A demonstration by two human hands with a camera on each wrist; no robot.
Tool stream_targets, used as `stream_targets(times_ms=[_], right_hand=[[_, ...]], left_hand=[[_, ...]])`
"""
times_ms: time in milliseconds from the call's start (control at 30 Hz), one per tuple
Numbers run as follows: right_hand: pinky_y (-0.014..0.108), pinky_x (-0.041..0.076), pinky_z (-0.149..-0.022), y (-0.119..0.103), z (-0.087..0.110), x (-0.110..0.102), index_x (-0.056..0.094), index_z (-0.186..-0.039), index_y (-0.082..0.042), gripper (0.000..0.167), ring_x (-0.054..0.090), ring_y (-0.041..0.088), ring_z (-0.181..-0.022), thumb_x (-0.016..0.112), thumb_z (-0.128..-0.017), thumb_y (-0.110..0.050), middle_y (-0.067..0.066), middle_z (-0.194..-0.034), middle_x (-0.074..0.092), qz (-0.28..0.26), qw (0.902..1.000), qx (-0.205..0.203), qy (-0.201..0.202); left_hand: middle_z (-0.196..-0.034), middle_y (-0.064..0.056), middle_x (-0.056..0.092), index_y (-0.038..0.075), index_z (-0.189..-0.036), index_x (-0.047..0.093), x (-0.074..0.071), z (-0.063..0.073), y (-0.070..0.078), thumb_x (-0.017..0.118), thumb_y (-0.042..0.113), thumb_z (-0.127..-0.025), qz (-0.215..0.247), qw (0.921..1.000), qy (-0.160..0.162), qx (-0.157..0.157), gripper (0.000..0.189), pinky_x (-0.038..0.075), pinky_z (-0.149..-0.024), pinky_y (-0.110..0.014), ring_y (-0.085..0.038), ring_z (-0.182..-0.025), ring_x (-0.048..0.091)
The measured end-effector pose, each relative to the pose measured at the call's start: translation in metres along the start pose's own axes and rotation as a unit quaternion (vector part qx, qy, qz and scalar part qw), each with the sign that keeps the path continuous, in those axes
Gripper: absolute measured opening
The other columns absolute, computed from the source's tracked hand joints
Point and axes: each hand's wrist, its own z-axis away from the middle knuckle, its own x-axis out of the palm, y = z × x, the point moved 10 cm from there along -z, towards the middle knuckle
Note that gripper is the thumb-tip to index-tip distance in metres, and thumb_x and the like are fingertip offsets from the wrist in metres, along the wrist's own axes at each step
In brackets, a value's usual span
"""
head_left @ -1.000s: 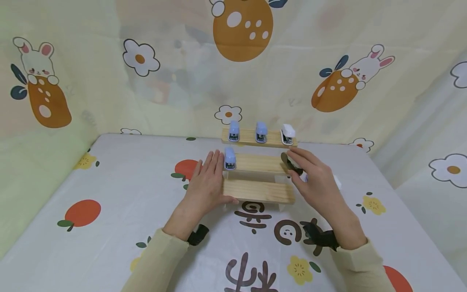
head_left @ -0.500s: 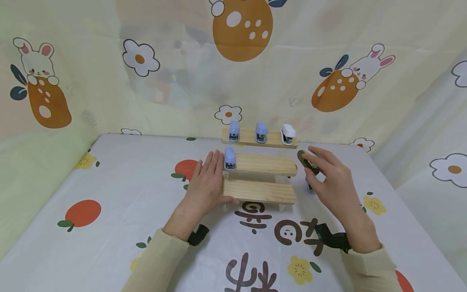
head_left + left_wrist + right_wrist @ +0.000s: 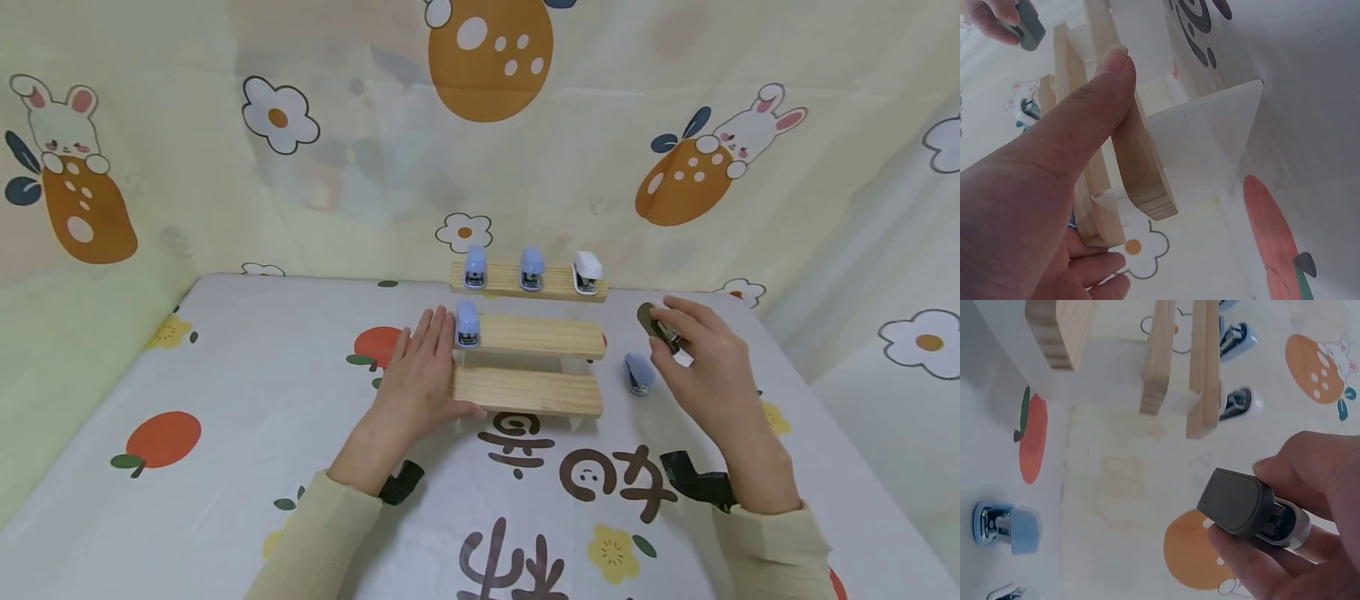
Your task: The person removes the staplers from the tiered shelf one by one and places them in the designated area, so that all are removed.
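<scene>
The right hand [image 3: 708, 362] is pinching a grey-and-white stapler [image 3: 1250, 506] between its thumb and fingers, and is holding it to the right of a wooden stand, apart from the boards. In the head view the stapler's dark grey part is slanting, its long axis running from far left to near right; the dark face is pointing left toward the stand, while the pale part is facing the palm. Which end is the stapler's front, one cannot tell. The left hand [image 3: 418, 379] is resting against the stand's left end, its fingers lying straight toward the far side and its thumb spreading away from them over the edge of the lower board [image 3: 528, 392]. On the middle board [image 3: 543, 335] a blue stapler [image 3: 467, 323] is standing at the left end, its mouth pointing toward the person. On the rear board [image 3: 504, 278] two more blue staplers [image 3: 532, 268] and a white stapler [image 3: 587, 272] are standing in a row, all facing the near side. A loose blue stapler [image 3: 638, 372] is sitting on the tablecloth [image 3: 255, 358] between the stand and the right hand, its long axis running roughly near to far and its mouth pointing nearward.
</scene>
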Motion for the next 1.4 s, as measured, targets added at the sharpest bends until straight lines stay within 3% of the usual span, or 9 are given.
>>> stream_targets(times_ms=[167,267,400,467,567,633,700,767,1400], right_hand=[[0.053,0.053,-0.082,0.009,0.001,0.001,0.065,-0.121,0.006,0.039,0.063,0.040,-0.107,0.068,-0.082,0.008,0.025,-0.132,0.058,0.000,0.9995,0.024,-0.018],[0.058,0.052,-0.084,0.014,0.001,0.002,0.063,-0.124,0.007,0.041,0.061,0.043,-0.108,0.066,-0.083,0.008,0.026,-0.135,0.055,0.001,0.9987,0.041,-0.032],[0.059,0.051,-0.085,0.020,0.003,-0.001,0.062,-0.125,0.008,0.042,0.061,0.043,-0.106,0.064,-0.083,0.010,0.027,-0.136,0.053,0.007,0.9981,0.048,-0.038],[0.038,0.057,-0.090,0.023,0.003,-0.002,0.062,-0.124,0.009,0.041,0.061,0.043,-0.104,0.064,-0.082,0.010,0.027,-0.135,0.054,0.009,0.9984,0.044,-0.034],[0.037,0.057,-0.089,0.028,0.004,-0.003,0.062,-0.123,0.009,0.041,0.060,0.043,-0.105,0.063,-0.082,0.010,0.028,-0.135,0.054,0.012,0.9982,0.047,-0.035],[0.037,0.058,-0.089,0.033,0.005,-0.002,0.062,-0.123,0.010,0.041,0.060,0.044,-0.106,0.063,-0.083,0.010,0.028,-0.136,0.053,0.015,0.9976,0.054,-0.039],[0.060,0.051,-0.085,0.039,0.006,0.000,0.060,-0.125,0.010,0.041,0.058,0.045,-0.109,0.062,-0.084,0.009,0.029,-0.138,0.051,0.021,0.9962,0.067,-0.051],[0.063,0.051,-0.086,0.045,0.007,0.002,0.059,-0.126,0.010,0.041,0.056,0.047,-0.111,0.062,-0.086,0.007,0.030,-0.139,0.049,0.025,0.9947,0.079,-0.060],[0.059,0.050,-0.080,0.085,0.018,-0.001,0.058,-0.126,0.012,0.040,0.054,0.051,-0.112,0.061,-0.086,0.009,0.032,-0.140,0.047,0.042,0.9895,0.122,-0.065]], left_hand=[[-0.167,-0.013,0.011,0.003,-0.159,0.010,0.001,0.000,-0.001,0.081,0.068,-0.063,0.001,1.0000,-0.005,-0.003,0.136,0.015,-0.126,-0.049,-0.030,-0.156,0.009],[-0.167,-0.013,0.011,0.003,-0.159,0.010,0.001,0.000,-0.001,0.082,0.067,-0.063,0.001,1.0000,-0.006,-0.003,0.136,0.014,-0.126,-0.049,-0.029,-0.156,0.009],[-0.167,-0.013,0.011,0.003,-0.159,0.009,0.001,0.000,-0.001,0.082,0.067,-0.063,0.002,1.0000,-0.006,-0.002,0.136,0.014,-0.126,-0.049,-0.029,-0.156,0.009],[-0.167,-0.013,0.011,0.003,-0.159,0.009,0.000,0.000,0.000,0.082,0.067,-0.063,0.004,1.0000,-0.005,-0.002,0.136,0.014,-0.126,-0.049,-0.029,-0.156,0.009],[-0.167,-0.012,0.010,0.004,-0.159,0.009,0.000,0.000,-0.001,0.083,0.066,-0.063,0.007,1.0000,-0.005,-0.003,0.136,0.013,-0.126,-0.049,-0.029,-0.156,0.009],[-0.168,-0.012,0.010,0.004,-0.159,0.009,0.000,0.000,-0.001,0.083,0.066,-0.063,0.009,0.9999,-0.006,-0.003,0.136,0.013,-0.126,-0.049,-0.029,-0.156,0.009],[-0.168,-0.012,0.010,0.004,-0.159,0.009,0.000,0.000,-0.001,0.083,0.066,-0.063,0.011,0.9999,-0.006,-0.004,0.136,0.013,-0.126,-0.049,-0.029,-0.156,0.009],[-0.167,-0.012,0.011,0.004,-0.159,0.009,0.000,0.000,-0.001,0.083,0.065,-0.063,0.012,0.9999,-0.006,-0.004,0.136,0.013,-0.126,-0.049,-0.029,-0.156,0.009],[-0.168,-0.012,0.011,0.004,-0.159,0.009,0.001,-0.001,-0.001,0.083,0.066,-0.063,0.013,0.9999,-0.007,-0.006,0.136,0.014,-0.126,-0.050,-0.029,-0.156,0.009]])
